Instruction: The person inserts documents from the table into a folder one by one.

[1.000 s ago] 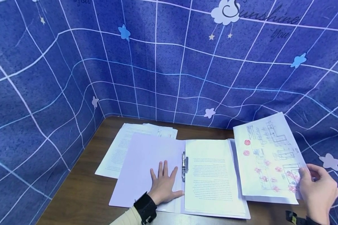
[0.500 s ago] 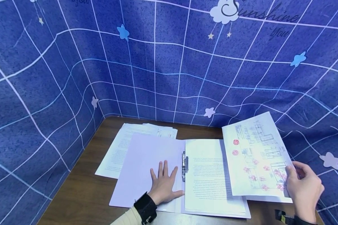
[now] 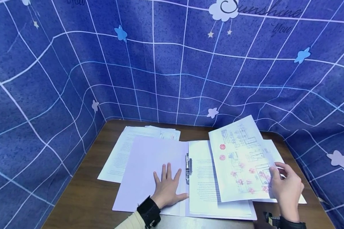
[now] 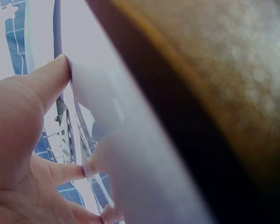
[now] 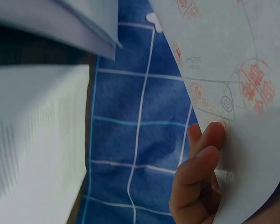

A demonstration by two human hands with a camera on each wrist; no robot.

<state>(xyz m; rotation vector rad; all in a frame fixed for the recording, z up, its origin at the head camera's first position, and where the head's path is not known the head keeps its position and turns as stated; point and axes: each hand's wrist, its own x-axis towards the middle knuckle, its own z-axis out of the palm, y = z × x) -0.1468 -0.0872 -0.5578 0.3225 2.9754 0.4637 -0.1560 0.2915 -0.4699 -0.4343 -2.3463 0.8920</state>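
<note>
A lilac folder [image 3: 149,159] lies spread on the table, with a metal clip [image 3: 187,168] along its spine. My left hand [image 3: 167,190] rests flat on its left cover, fingers spread and the thumb reaching to the spine. Printed pages [image 3: 202,187] lie on the folder's right side. Between thumb and fingers my right hand [image 3: 286,187] pinches the right edge of a sheet of paper [image 3: 238,159] with line drawings and red round stamps. That sheet is tilted and overlaps the pages in the head view. In the right wrist view the fingers [image 5: 200,177] curl at the sheet's edge.
More printed sheets [image 3: 117,156] stick out from under the folder's left cover. Another white sheet [image 3: 275,152] lies on the table to the right, partly behind the held one. A blue patterned cloth [image 3: 166,79] hangs around the brown wooden table [image 3: 83,194].
My right hand has moved left with the stamped sheet, bringing it over the folder's right-hand pages and uncovering the white sheet at right. The left hand has stayed in place.
</note>
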